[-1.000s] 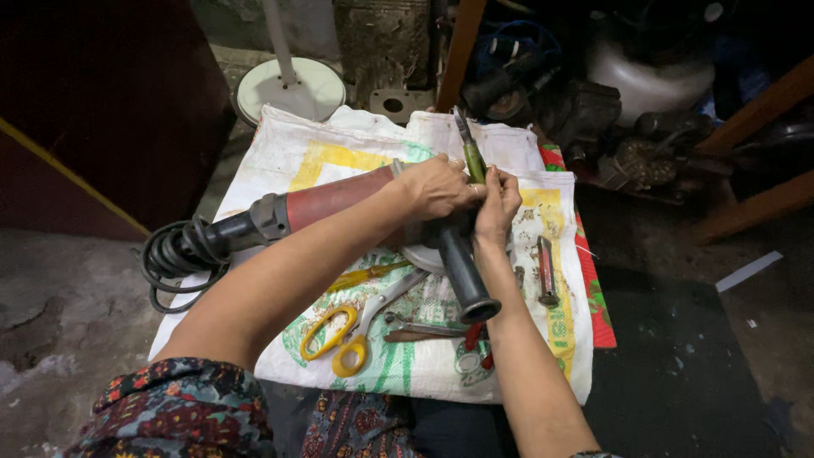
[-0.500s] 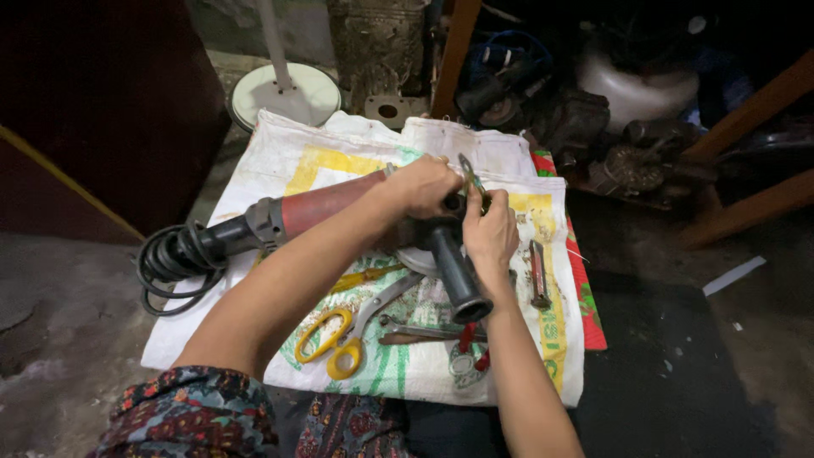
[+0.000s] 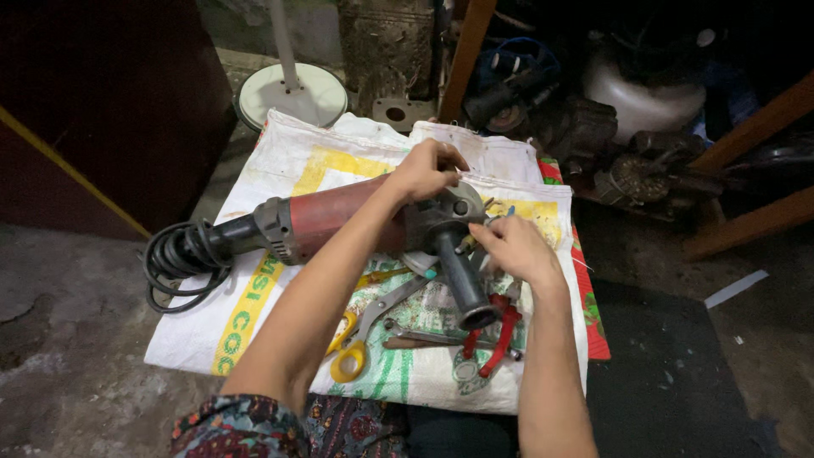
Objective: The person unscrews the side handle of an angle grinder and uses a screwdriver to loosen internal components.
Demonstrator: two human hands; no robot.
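Note:
A red-bodied angle grinder (image 3: 326, 222) lies across a white woven sack (image 3: 280, 161). Its grey head (image 3: 441, 222) faces right, and its black side handle (image 3: 462, 284) points toward me. My left hand (image 3: 428, 170) grips the top of the head. Just right of the head, my right hand (image 3: 519, 250) holds a small screwdriver (image 3: 469, 243) with its tip against the head. Below the grinder lie yellow-handled scissors (image 3: 349, 349), a wrench (image 3: 392, 303) and red-handled pliers (image 3: 498, 337).
The grinder's black cable (image 3: 176, 257) is coiled at the sack's left edge. A white round stand base (image 3: 288, 92) sits behind the sack. Dark machine parts (image 3: 585, 127) and wooden beams (image 3: 746, 127) crowd the back right. A dark panel (image 3: 93, 110) stands at the left.
My right hand has brought the screwdriver down from upright above the grinder to the side of its head. My left hand stays on top of the head.

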